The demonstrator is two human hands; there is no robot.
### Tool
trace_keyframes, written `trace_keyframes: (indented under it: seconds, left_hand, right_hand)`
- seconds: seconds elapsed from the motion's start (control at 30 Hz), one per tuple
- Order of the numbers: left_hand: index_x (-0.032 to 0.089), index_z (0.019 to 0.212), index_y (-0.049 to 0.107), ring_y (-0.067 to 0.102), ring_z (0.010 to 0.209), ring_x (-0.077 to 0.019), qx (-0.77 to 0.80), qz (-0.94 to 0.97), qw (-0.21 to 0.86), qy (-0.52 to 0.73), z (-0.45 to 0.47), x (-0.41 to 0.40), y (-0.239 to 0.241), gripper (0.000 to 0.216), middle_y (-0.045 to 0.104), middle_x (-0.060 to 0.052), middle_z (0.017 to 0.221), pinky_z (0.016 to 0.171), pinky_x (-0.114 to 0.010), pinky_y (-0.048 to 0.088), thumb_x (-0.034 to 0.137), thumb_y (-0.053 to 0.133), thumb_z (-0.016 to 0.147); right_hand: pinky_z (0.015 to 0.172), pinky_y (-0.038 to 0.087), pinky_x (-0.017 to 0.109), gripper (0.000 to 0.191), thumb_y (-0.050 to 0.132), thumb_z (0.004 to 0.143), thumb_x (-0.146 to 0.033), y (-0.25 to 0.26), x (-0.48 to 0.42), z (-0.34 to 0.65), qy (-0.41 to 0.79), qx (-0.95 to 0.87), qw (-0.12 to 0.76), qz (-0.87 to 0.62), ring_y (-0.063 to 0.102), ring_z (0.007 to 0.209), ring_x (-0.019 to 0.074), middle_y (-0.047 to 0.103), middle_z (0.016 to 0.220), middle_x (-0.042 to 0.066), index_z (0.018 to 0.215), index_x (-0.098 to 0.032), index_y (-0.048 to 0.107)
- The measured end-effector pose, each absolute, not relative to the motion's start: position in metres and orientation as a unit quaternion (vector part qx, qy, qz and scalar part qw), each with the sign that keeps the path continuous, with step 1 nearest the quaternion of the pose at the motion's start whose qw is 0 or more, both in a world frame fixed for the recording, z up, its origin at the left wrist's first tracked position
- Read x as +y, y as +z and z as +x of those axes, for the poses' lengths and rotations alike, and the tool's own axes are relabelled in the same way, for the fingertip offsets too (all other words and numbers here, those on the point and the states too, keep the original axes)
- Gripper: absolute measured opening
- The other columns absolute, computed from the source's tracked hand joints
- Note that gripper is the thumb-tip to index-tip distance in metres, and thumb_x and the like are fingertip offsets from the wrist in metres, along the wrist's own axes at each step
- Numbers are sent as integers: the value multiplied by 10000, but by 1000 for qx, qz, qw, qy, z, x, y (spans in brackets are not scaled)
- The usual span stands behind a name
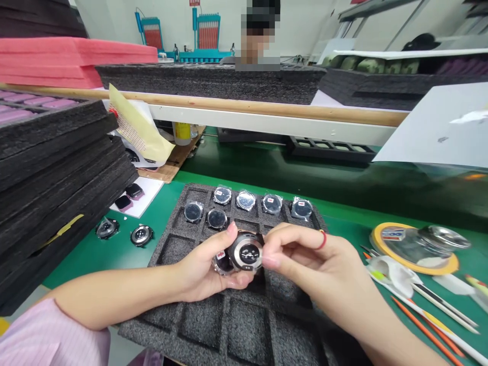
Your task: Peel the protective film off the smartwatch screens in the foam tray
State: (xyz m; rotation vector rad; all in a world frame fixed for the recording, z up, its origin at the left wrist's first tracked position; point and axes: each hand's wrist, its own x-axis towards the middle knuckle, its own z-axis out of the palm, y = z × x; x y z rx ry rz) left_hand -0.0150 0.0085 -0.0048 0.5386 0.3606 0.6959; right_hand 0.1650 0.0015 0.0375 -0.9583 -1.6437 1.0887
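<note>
Holding a round silver-rimmed watch case with a black back (pixel 246 252) between both hands, the person works just above the dark grey foam tray with square pockets (pixel 229 320). In the head view, the left hand (pixel 206 267) cups the case from below and the left, thumb pressed on its upper rim; a second dark round piece (pixel 222 263) sits partly hidden in that palm. The right hand (pixel 305 254) pinches the case's right edge with thumb and forefinger closed together, a red band on one finger.

Doing this well probably means gripping the rim only, keeping fingertips off the flat faces, and staying low over the tray so a slip lands on foam.

Six film-covered watch cases (pixel 246 200) fill the far pockets. Two loose round cases (pixel 141 235) lie on the green mat, left. A yellow tape roll (pixel 415 254) lies right.
</note>
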Motion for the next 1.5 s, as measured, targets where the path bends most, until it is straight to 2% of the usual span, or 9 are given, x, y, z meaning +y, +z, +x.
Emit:
trace_keyframes:
  seconds: [0.1, 0.23, 0.33, 0.57, 0.77, 1.17, 1.43, 1.5]
  left_hand:
    - [90, 912, 698, 472, 514, -63, 161, 244, 902, 316, -16, 10, -4, 502, 648, -78, 767, 462, -173, 293, 587, 704, 844]
    - [119, 1071, 714, 492, 527, -72, 152, 213, 914, 311, -16, 11, -4, 499, 723, -133, 910, 435, -171, 268, 556, 737, 831]
    - [130, 1090, 720, 505, 523, -75, 154, 199, 917, 309, -17, 12, -4, 479, 738, -143, 937, 427, -170, 270, 532, 748, 831]
    - [126, 1094, 708, 481, 512, -71, 153, 209, 915, 309, -17, 11, -4, 430, 738, -145, 944, 433, -180, 270, 505, 682, 890]
    - [142, 1100, 717, 506, 521, -62, 153, 208, 919, 297, -17, 11, -5, 463, 736, -130, 941, 441, -164, 273, 535, 720, 855]
    - [131, 1088, 710, 475, 509, -64, 171, 210, 915, 298, -16, 11, -2, 459, 735, -141, 929, 441, -179, 254, 529, 713, 860]
    - [147, 1065, 737, 488, 502, -63, 182, 199, 916, 296, -16, 10, -1, 455, 740, -141, 939, 443, -171, 259, 526, 766, 815]
    - [144, 1062, 737, 477, 498, -67, 182, 203, 915, 296, -17, 11, -2, 461, 730, -126, 884, 446, -176, 256, 535, 758, 818]
  right_hand:
    - [548, 571, 228, 227, 846, 741, -390, 35, 10, 168, 537, -575, 489, -377, 639, 548, 119, 704, 668, 6, 709, -204, 720]
    - [536, 548, 219, 244, 891, 669, -433, 29, 23, 172, 504, -510, 565, -408, 583, 548, 98, 691, 673, 1, 721, -230, 766]
    - [558, 543, 209, 249, 901, 654, -439, 26, 28, 174, 493, -490, 587, -415, 580, 574, 90, 683, 695, -10, 735, -245, 767]
    - [574, 545, 261, 265, 878, 675, -443, 24, 27, 174, 487, -513, 562, -428, 563, 582, 107, 726, 778, 18, 794, -233, 768]
    - [591, 538, 236, 241, 864, 702, -417, 23, 27, 174, 483, -523, 561, -423, 560, 574, 98, 689, 704, -4, 743, -219, 733]
    - [691, 596, 281, 262, 835, 733, -455, 16, 30, 173, 468, -547, 548, -426, 689, 725, 153, 762, 851, 36, 808, -221, 747]
    - [705, 602, 270, 197, 837, 753, -395, 16, 28, 174, 464, -548, 556, -419, 689, 717, 144, 738, 778, 11, 770, -226, 736]
    - [679, 599, 256, 173, 829, 769, -378, 20, 23, 173, 451, -562, 557, -412, 690, 702, 140, 736, 759, 7, 756, -232, 737]
